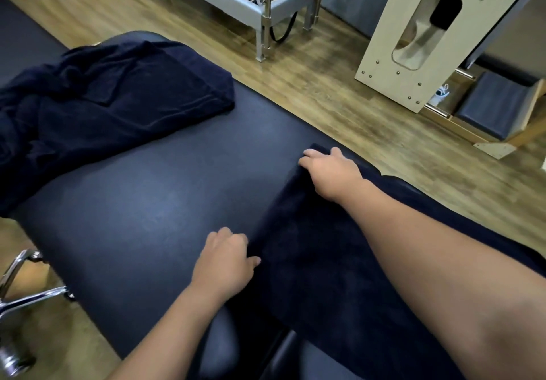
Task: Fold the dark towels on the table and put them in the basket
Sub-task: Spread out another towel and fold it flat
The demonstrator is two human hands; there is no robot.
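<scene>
A chrome chair base is seen at the far left, below the counter edge, on the wood floor. The counter is padded and dark blue, and everything else is placed here in relation to it.

On its far left part a heap of dark towels is laid, rumpled and unfolded, with one side hanging over the left edge.

Nearer the middle of the counter, at its near side, the left hand is found. Its fingers are curled and its thumb is pressed against the left edge of a dark towel, so that edge appears to be pinched (the fingertips themselves are hidden under the knuckles).

This towel is spread flat over the right part of the counter, running from the far edge towards the near one, where it is draped over the side.

At the far corner of the towel, close to the counter's far edge, the right hand is set. Its fingers are bent over the corner and the cloth is gripped there, with the forearm lying across the towel.

Beyond the counter, on the floor, a grey metal frame is seen past the middle, and a pale wooden panel with an oval cut-out is stood to the right of it. No basket can be made out with certainty.
</scene>
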